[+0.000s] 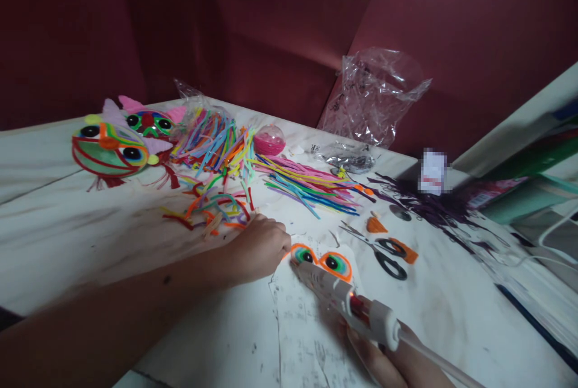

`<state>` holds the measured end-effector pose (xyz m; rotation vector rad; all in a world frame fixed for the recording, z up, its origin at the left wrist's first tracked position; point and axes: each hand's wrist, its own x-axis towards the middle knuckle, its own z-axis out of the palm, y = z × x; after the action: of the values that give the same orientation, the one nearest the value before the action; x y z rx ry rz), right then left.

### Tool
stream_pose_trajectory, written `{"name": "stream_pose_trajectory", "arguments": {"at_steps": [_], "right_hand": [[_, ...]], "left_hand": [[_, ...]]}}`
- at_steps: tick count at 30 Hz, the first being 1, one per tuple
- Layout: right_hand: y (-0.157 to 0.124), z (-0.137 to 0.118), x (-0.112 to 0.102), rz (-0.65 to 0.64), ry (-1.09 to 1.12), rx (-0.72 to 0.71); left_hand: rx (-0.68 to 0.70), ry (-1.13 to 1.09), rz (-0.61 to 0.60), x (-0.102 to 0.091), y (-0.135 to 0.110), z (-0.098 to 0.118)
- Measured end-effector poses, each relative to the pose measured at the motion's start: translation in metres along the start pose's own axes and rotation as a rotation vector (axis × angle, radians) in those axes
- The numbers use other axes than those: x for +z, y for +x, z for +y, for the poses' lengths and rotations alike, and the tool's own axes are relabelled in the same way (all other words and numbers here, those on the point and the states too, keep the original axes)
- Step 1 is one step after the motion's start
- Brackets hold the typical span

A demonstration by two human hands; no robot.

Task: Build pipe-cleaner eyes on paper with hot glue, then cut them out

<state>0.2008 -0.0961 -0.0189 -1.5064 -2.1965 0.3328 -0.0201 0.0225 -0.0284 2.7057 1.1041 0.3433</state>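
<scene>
My right hand (377, 355) is wrapped round a white hot glue gun (332, 291), with a glue stick trailing from its back end. The nozzle points at the left end of a pair of eyes (333, 264) made of orange, green and blue pipe cleaners with black centres. My left hand (266, 243) is closed in a pinch at the left side of these eyes. A bit of orange pipe cleaner shows at its fingertips. Under the eyes lies a paper sheet (295, 331) with handwriting. The gun hides part of the eyes' lower edge.
Black-handled scissors (391, 262) and orange scraps (376, 224) lie to the right. Behind my left hand are loose pipe cleaners (217, 204) and a longer bundle (311, 186). Two decorated masks (111, 150) stand back left. Purple strands (428, 210) and a clear plastic bag (374, 99) lie back right.
</scene>
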Motion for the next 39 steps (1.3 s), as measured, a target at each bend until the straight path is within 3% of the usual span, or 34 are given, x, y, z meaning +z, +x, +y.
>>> {"name": "stream_pose_trajectory", "arguments": {"at_steps": [10, 16, 24, 39], "right_hand": [[0.001, 0.002, -0.001, -0.031, -0.045, -0.052], [-0.002, 0.002, 0.002, 0.002, -0.007, -0.025], [0.002, 0.003, -0.001, -0.099, 0.092, 0.020], [-0.010, 0.020, 0.004, -0.124, 0.029, 0.069]], "left_hand": [[-0.008, -0.001, 0.000, 0.002, -0.001, -0.001], [-0.013, -0.005, -0.002, 0.001, -0.001, -0.001], [-0.001, -0.011, 0.016, 0.004, 0.001, -0.003], [-0.001, -0.011, 0.016, 0.004, 0.000, -0.002]]}}
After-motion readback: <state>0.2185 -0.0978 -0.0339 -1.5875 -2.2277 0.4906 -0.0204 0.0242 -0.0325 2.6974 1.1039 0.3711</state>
